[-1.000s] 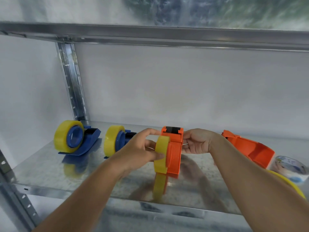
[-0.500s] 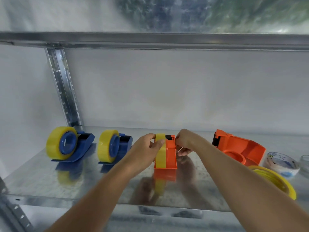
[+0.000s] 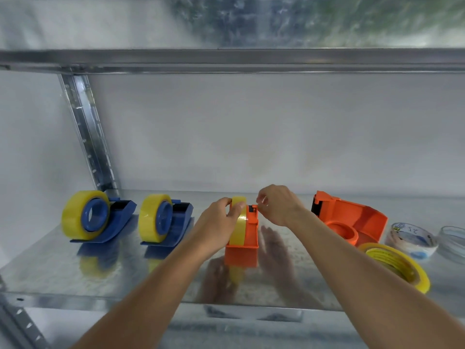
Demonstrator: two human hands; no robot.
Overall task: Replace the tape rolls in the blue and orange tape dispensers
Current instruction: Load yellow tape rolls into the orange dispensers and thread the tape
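An orange tape dispenser (image 3: 247, 235) stands on the metal shelf (image 3: 100, 278) at the centre, with a yellow tape roll (image 3: 238, 222) mounted on its left side. My left hand (image 3: 219, 222) grips that roll from the left, thumb on top. My right hand (image 3: 276, 206) pinches at the dispenser's black cutter end, fingers curled; the tape end itself is too small to tell. Two blue dispensers (image 3: 100, 220) (image 3: 171, 222) with yellow rolls stand at the left. A second orange dispenser (image 3: 352, 220) without a roll lies at the right.
A loose yellow tape roll (image 3: 395, 265) lies at the front right. Behind it sit a white printed tape roll (image 3: 412, 239) and a clear roll (image 3: 453, 243) at the frame edge. An upright steel post (image 3: 88, 137) stands at the back left, an upper shelf beam overhead.
The orange dispenser has gone from lifted and tilted to standing on the shelf. My right hand has risen to the cutter end; the left hand stays on the roll.
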